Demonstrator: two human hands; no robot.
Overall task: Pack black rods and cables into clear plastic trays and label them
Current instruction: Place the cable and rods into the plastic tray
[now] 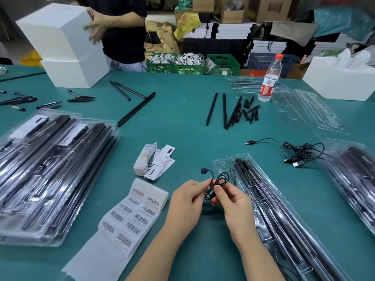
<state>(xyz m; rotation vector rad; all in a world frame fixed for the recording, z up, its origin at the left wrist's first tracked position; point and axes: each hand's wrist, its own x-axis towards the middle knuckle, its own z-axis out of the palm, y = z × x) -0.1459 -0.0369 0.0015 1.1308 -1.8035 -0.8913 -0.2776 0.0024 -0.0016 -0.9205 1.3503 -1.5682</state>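
Both my hands hold a thin black cable (220, 178) coiled in small loops over the green table. My left hand (187, 201) pinches it on the left, and its plug end sticks up to the left. My right hand (233, 201) pinches the coil from the right. Just right of my hands lies an open clear plastic tray (223, 162) with black rods (269, 199) in it. Loose black rods (225, 110) lie farther back in the middle. More tangled cables (300, 153) lie at the right. A barcode label sheet (132, 211) sits left of my hands.
Stacks of packed trays lie at the left (50, 169) and right (353, 179). A bundle of paper cards (150, 161) is near the labels. A water bottle (269, 80), empty trays (304, 110) and white boxes (60, 45) stand at the back, where another person (121, 27) handles a box.
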